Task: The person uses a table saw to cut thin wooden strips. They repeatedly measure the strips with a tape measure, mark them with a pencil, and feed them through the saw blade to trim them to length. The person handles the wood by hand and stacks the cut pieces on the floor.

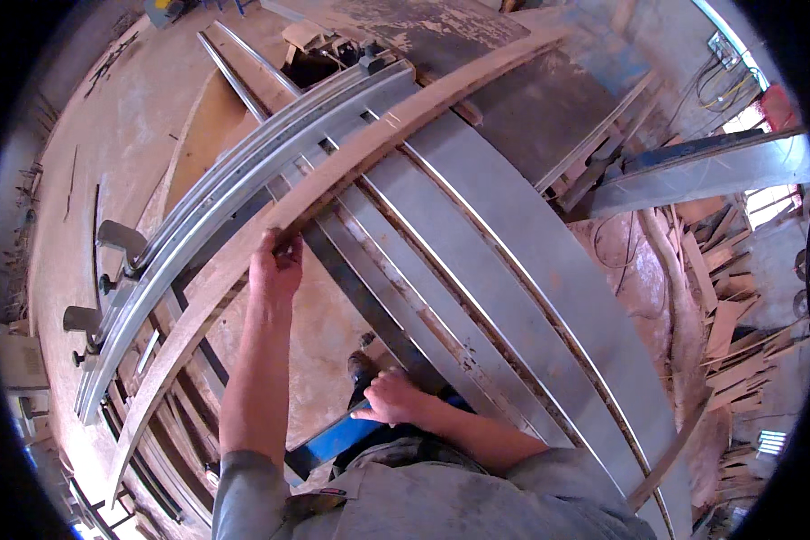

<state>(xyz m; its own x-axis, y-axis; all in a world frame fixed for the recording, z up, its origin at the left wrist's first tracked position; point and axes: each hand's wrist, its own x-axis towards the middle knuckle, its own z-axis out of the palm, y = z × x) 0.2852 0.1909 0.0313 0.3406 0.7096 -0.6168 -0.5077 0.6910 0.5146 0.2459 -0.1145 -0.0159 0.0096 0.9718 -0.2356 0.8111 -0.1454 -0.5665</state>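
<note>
A long, narrow wooden board crosses the scene from the upper right to the lower left, lying over a grey metal machine table and the metal rail beside it. My left hand is closed on the board's near edge, around its middle, with the thumb and fingertips partly hidden under it. Close to my body, my right hand is loosely curled beside a blue machine edge. Nothing shows in its fingers, and it stays apart from the board.
Beyond the board runs an aluminium rail with flip stops. Long slots cut the metal table. A grey beam juts in from the right, above a heap of wood offcuts. More strips lie at lower left.
</note>
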